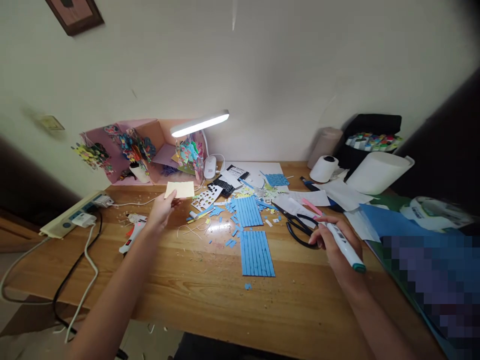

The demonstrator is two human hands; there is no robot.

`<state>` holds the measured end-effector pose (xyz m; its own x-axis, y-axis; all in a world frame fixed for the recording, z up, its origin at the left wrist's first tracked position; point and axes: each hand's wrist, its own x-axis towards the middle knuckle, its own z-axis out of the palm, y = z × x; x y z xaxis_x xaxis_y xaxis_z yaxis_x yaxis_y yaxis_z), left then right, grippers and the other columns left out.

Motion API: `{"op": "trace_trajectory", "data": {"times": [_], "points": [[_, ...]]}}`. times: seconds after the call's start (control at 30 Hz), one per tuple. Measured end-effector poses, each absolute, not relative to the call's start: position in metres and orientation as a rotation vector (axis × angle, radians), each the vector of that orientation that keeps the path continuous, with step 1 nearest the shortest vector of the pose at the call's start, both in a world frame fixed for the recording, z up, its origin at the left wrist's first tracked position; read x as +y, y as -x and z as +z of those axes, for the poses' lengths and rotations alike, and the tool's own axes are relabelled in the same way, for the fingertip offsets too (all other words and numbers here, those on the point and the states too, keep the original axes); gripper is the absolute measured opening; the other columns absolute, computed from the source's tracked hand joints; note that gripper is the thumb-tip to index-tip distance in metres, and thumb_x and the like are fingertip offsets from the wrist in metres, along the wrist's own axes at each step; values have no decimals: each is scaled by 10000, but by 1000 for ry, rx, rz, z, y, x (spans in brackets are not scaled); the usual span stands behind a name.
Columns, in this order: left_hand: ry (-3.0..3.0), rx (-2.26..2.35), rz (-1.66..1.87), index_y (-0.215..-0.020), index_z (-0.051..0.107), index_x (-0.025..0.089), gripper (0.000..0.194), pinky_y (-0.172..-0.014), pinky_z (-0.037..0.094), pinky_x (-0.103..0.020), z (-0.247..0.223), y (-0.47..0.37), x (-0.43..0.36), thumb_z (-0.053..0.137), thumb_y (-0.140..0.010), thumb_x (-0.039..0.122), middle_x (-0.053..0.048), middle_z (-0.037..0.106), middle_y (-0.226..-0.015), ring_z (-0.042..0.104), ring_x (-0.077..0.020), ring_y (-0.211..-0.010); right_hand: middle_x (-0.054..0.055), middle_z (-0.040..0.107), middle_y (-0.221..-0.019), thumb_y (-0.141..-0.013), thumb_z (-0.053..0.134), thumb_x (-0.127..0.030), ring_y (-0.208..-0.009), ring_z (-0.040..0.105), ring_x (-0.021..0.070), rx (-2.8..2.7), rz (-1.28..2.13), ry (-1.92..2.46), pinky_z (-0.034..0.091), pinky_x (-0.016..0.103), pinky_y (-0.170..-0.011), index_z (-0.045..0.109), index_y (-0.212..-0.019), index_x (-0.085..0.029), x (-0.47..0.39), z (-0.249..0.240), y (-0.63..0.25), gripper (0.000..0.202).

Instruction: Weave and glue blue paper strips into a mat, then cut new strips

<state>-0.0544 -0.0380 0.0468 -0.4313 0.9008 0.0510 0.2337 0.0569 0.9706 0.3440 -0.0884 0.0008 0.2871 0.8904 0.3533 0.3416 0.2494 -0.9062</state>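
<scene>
My left hand [162, 209] pinches a small cream piece of card [180, 189] by its lower left corner, raised over the back left of the desk. In my right hand [333, 240] lies a white marker [343, 245] with a teal end pointing toward me. The fingertips of that hand meet the black handles of the scissors [300, 227]; whether they grip them, I cannot tell. Between my hands lie two blue striped panels, one farther back [248, 211] and one nearer [258, 253]. Blue paper scraps [230, 243] are scattered beside them.
A lit lamp [200, 123] stands beside a pink box [157, 135] with paper flowers. A glue gun [134, 233] and a power strip [73, 216] are at left. White rolls [378, 172], a pouch of markers [371, 141] and blue sheets [405, 217] occupy the right.
</scene>
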Motion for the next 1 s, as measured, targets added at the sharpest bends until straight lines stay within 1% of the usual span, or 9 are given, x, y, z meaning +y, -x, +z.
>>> {"op": "trace_trajectory", "data": {"times": [0.13,0.2,0.27,0.37,0.43,0.57,0.67,0.87,1.0], "points": [[-1393,1754,1176,-838,627,120,276,-794,498,-353,31,46,-37,609,-685,349,-120,686,-905,635,-232,-888,-31,582,-514,-843,507,-322,-482,490,138,-1256,668,1332,383,253,-497,547,-907,-223,-87,1,-343,125],[-1558,1775,1037,-822,662,152,270,-878,448,-407,25,45,-43,684,-580,270,-103,682,-949,600,-268,-959,-30,579,-524,-846,508,-337,-492,487,139,-1266,674,1330,380,253,-502,547,-905,-225,-88,2,-342,133],[-1718,1798,907,-766,685,193,223,-942,382,-445,20,44,-49,686,-544,200,-78,679,-942,565,-287,-994,-32,569,-524,-848,509,-353,-497,481,140,-1285,701,1310,378,255,-505,543,-907,-226,-90,3,-340,144],[-1910,1815,758,-731,687,218,133,-959,331,-480,14,46,-55,635,-611,194,-75,664,-903,535,-300,-998,-38,538,-496,-861,486,-389,-481,451,141,-1346,755,1244,370,261,-507,533,-907,-225,-94,6,-335,176],[-2003,1805,695,-766,676,206,123,-937,347,-468,10,49,-56,599,-670,222,-88,649,-900,535,-291,-971,-38,522,-489,-877,452,-417,-471,431,141,-1393,802,1202,353,264,-500,534,-926,-220,-96,6,-332,219],[-2128,1718,626,-931,631,170,231,-900,397,-399,5,55,-58,542,-729,237,-113,618,-1001,538,-255,-966,-35,508,-525,-898,398,-448,-498,432,144,-1462,965,1126,339,269,-503,529,-1030,-213,-101,3,-325,299],[-2171,1650,599,-1007,607,162,285,-903,407,-374,5,63,-62,464,-765,208,-121,600,-1065,539,-237,-998,-40,497,-536,-897,397,-451,-495,425,138,-1500,1037,1137,335,268,-503,523,-1034,-212,-102,-2,-321,303],[-2155,1680,607,-845,601,156,200,-787,448,-359,20,57,-77,470,-812,302,-100,615,-890,572,-237,-850,-45,448,-558,-891,368,-420,-518,418,136,-1609,1060,1118,329,269,-524,538,-1008,-208,-97,-8,-308,297],[-2105,1629,666,-955,546,199,224,-762,456,-302,37,15,-102,403,-893,360,-47,633,-931,592,-188,-856,-54,413,-600,-809,486,-382,-532,404,127,-1512,1179,983,324,252,-496,475,-928,-224,-100,2,-288,198]]}}
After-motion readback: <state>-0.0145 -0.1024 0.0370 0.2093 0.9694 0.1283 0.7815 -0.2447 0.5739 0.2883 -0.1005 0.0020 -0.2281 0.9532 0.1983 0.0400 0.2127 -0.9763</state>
